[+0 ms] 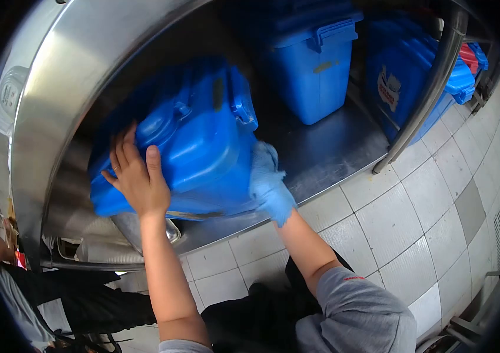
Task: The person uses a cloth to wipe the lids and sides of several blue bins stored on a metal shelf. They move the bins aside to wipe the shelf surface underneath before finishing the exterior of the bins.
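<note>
A large blue plastic bin (pixel 203 153) with a closed lid sits at an angle on the steel lower shelf (pixel 314 150), partly in shadow. My left hand (pixel 138 176) is bare, with a ring on one finger; its spread fingers lie on the bin's lid. On the bin's right side rests my right hand (pixel 270 183), in a light blue glove. How its fingers are bent is hidden by the glove's folds and the angle. Below the bin's front edge, part of a metal tray (pixel 174 232) shows.
A second blue bin (pixel 320 73) stands farther back on the shelf, another blue bin (pixel 406 76) to the right behind a steel table leg (pixel 432 88). The steel tabletop (pixel 67 70) overhangs at left. Another person's dark-clothed leg (pixel 97 300) is at lower left. The floor (pixel 403 223) is tiled.
</note>
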`<state>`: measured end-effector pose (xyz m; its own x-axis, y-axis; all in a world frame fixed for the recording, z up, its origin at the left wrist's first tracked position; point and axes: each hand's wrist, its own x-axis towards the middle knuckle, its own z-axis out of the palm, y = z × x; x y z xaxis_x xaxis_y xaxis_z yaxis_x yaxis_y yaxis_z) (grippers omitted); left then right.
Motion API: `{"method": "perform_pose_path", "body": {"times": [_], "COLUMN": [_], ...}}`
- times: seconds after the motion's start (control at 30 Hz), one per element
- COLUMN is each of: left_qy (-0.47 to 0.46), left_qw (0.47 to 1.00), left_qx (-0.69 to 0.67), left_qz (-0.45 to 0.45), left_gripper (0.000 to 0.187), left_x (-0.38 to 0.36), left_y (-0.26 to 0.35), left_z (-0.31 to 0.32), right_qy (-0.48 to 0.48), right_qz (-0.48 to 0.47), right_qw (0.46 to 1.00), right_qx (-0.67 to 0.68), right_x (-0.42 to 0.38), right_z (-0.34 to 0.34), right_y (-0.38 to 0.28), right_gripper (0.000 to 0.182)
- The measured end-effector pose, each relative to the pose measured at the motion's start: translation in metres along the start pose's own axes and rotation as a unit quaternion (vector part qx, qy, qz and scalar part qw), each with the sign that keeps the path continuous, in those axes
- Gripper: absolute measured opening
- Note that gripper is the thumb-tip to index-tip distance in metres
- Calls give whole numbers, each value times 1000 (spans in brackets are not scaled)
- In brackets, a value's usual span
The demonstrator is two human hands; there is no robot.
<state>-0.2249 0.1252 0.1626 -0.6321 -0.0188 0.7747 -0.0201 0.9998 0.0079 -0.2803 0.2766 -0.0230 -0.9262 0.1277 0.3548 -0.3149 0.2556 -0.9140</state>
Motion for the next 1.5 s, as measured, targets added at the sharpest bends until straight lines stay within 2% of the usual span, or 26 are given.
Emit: {"method": "perform_pose_path", "body": {"times": [0.07, 0.13, 0.2, 0.3, 0.33, 0.37, 0.43, 0.5, 0.6, 0.67, 0.73, 0.8, 0.9, 0.93, 1.03, 1.07, 1.1, 1.13, 1.2, 1.23, 1.27, 1.33, 1.4, 1.43, 1.5], "left_qy": [-5, -2, -2, 2, 6, 6, 0, -6, -8, -6, -8, -8, -8, -8, -9, -10, -16, -11, -7, -6, -1, -8, -12, -13, -10], "left_qw": [1000, 1000, 1000, 1000, 1000, 1000, 1000, 1000, 1000, 1000, 1000, 1000, 999, 999, 1000, 999, 999, 999, 999, 999, 1000, 1000, 999, 999, 999], "left_qx": [-1, -2, 2, 9, 11, 13, 18, 22, 20, 20, 22, 24, 30, 30, 27, 27, 32, 32, 31, 29, 24, 28, 32, 34, 36], "left_qz": [0, 0, 0, 2, 4, 4, 3, 0, -4, 4, 1, -4, -13, -11, -11, -13, -10, -10, -13, -13, -13, -10, -11, -11, -11], "left_gripper": [59, 60, 60, 59, 59, 59, 58, 58, 59, 60, 60, 60, 60, 59, 58, 58, 58, 58, 57, 57, 57, 57, 57, 58, 59], "left_x": [-1, 0, 1, 1, 3, 2, 1, 0, 0, 0, 1, 1, -1, 1, 2, 0, -2, -1, -2, -3, -1, -1, 0, 1, 2], "left_y": [1, 4, 3, 3, 4, 5, 6, 7, 8, 7, 9, 10, 9, 11, 11, 9, 7, 7, 7, 7, 9, 8, 8, 7, 7], "left_z": [-1, -1, 1, 3, 4, 3, 2, 2, 4, 4, 3, 3, 3, 3, 5, 4, 2, 4, 4, 4, 5, 3, 4, 4, 6], "right_qy": [30, 32, 15, 2, 83, 111, 49, 24, 65, 101, 123, 105, 47, 62, 161, 66, 60, 61, 95, 110, 132, 166, 164, 152, 120], "right_qz": [-83, -117, -71, 68, 66, 86, 168, 191, 95, 26, -1, 24, 63, 81, -87, -15, -31, -49, 176, 289, 331, 311, 245, 222, 142], "right_qw": [995, 992, 997, 982, 978, 976, 982, 981, 988, 989, 986, 986, 987, 988, 982, 994, 996, 974, 971, 947, 934, 926, 914, 907, 935], "right_qx": [35, 30, -26, -176, -177, -167, -77, 20, 105, 109, 111, 127, 141, 116, -44, 90, -61, -210, -128, -82, -25, 132, 280, 324, 302], "right_x": [24, 51, 76, 69, 40, 17, -6, -22, -16, -2, 8, 6, -3, 5, 13, 20, 20, 21, 19, 18, 22, 29, 36, 40, 54], "right_z": [-19, -35, -30, -1, 8, 16, 19, 17, -4, -18, -28, -32, -12, -1, -14, -44, -47, -50, -44, -36, -31, -43, -69, -80, -89], "right_y": [-49, -64, -43, 21, 46, 68, 79, 69, -18, -68, -92, -80, -27, -31, -46, -76, -77, -77, -75, -72, -69, -88, -119, -131, -135], "right_gripper": [26, 27, 28, 42, 42, 40, 36, 32, 28, 25, 23, 22, 25, 24, 24, 26, 28, 31, 31, 30, 26, 20, 16, 17, 19]}}
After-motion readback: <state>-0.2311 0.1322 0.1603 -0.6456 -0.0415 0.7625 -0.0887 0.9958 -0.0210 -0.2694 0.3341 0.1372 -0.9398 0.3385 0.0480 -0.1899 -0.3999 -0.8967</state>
